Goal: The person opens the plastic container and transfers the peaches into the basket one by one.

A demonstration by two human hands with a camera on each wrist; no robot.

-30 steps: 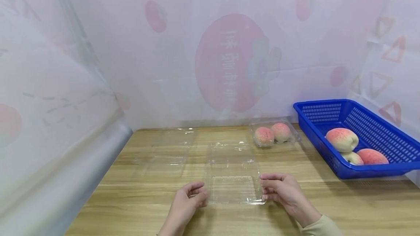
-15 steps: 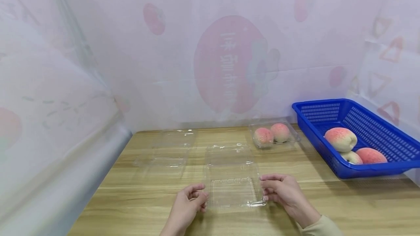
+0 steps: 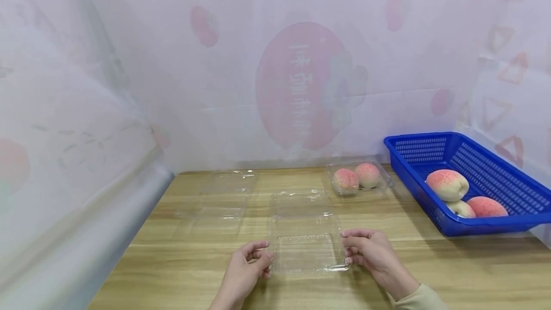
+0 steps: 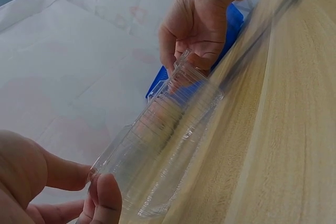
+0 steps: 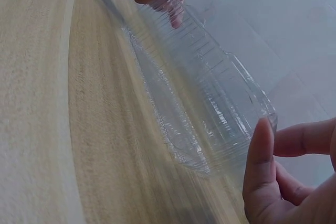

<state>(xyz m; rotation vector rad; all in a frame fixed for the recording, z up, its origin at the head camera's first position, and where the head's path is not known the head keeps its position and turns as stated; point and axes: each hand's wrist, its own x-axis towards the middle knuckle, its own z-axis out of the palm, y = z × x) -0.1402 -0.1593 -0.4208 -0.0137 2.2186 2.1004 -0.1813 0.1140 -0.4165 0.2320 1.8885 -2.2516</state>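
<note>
A clear plastic clamshell box (image 3: 304, 248) lies unfolded in front of me, its lid (image 3: 301, 203) laid back away from me. My left hand (image 3: 247, 267) pinches the left rim between thumb and fingers; the left wrist view shows the thumb and fingertips (image 4: 107, 192) meeting at that edge. On the opposite side my right hand (image 3: 376, 255) pinches the right rim, its thumb (image 5: 260, 153) against the plastic in the right wrist view. Nothing is inside the box. Its ribbed wall (image 5: 210, 93) shows close over the wooden table.
Another clear clamshell (image 3: 221, 202) lies unfolded at the left. Behind, a clear box (image 3: 383, 181) contains two peaches (image 3: 346, 182). At the right stands a blue plastic basket (image 3: 417, 195) with several peaches (image 3: 447, 184). White printed sheets (image 3: 215, 85) wall in the wooden table (image 3: 172, 262).
Both hands keep their hold on the clamshell's sides. The box has shifted slightly towards me since a second ago; the other things stay put.
</note>
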